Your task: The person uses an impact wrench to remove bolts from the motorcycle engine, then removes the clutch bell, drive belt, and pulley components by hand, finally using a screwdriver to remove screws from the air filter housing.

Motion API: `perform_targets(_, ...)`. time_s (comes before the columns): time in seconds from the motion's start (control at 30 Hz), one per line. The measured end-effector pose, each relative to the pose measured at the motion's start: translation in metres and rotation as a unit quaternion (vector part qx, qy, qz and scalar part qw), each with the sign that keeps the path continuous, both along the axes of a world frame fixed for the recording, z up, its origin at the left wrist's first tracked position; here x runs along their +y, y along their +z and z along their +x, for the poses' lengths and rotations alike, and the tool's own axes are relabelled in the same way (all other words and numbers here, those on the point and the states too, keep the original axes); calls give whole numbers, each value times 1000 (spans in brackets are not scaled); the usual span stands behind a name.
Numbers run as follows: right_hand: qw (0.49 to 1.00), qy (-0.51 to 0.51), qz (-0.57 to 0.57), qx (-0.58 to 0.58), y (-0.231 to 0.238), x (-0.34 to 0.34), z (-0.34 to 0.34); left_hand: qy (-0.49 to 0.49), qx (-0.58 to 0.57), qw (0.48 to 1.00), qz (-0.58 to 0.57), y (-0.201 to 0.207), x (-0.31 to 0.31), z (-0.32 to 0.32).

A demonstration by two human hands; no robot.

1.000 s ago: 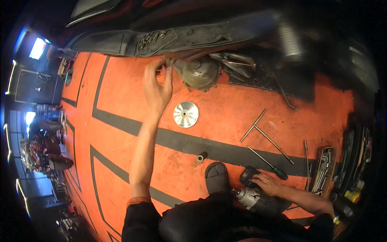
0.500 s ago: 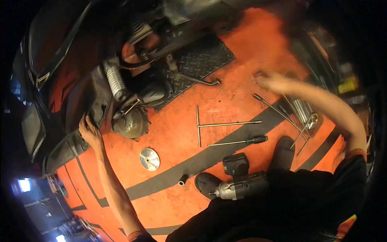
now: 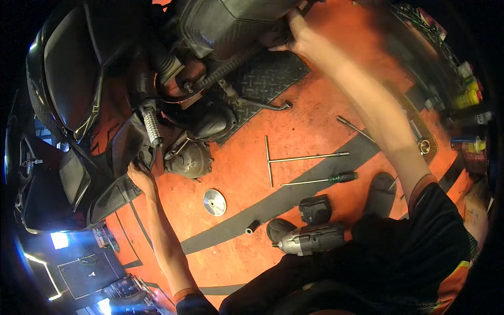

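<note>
Head view — landmark: the scooter [image 3: 121, 105], lying tipped on the orange floor [image 3: 315, 131].
Left hand [image 3: 140, 176]: at the scooter's lower body panel, fingers curled onto the panel's edge — gripping it, just left of the engine casing [image 3: 189, 160].
Right hand [image 3: 302, 34]: reaching up to the scooter's dark seat-side panel at the top; fingers closed over its edge, though the hand is blurred.
T-handle wrench [image 3: 294, 157]: on the floor to the right of the scooter, apart from both hands.
Screwdriver [image 3: 320, 180]: just below the T-handle wrench, farther from the scooter.
Round metal disc [image 3: 214, 202]: on the floor just below the engine casing.
Socket [image 3: 252, 227]: small and dark, below and right of the disc.
Impact driver [image 3: 307, 239]: lower still, beside the person's knee, with a battery pack [image 3: 315, 209] just above it.
</note>
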State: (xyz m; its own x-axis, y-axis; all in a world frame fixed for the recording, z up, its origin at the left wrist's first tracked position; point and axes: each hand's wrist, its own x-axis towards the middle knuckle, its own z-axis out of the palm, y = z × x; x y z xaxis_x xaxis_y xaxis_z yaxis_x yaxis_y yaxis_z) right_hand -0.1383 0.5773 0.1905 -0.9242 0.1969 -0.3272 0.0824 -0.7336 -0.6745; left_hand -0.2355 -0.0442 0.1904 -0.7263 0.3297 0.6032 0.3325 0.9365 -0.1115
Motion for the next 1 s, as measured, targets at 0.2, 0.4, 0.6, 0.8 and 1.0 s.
perform_targets(0.2, 994, -68, 76, 30, -14, -10, 53, 60, 3, 998, 29, -4, 7, 6)
perform_targets(0.4, 985, 45, -134, -98, -59, -9, 145, 66, 39, 997, 17, -8, 1, 1)
perform_targets(0.6, 975, 158, -152, -22, -70, -16, 194, 90, 6, 994, 60, -11, -4, -2)
perform_targets(0.8, 984, 178, -5, -18, -29, -46, 192, 87, 23, 993, 76, -6, 9, 10)
perform_targets(1.0, 982, 187, 31, -8, -4, -81, 181, 129, 6, 990, 62, -2, 16, 13)
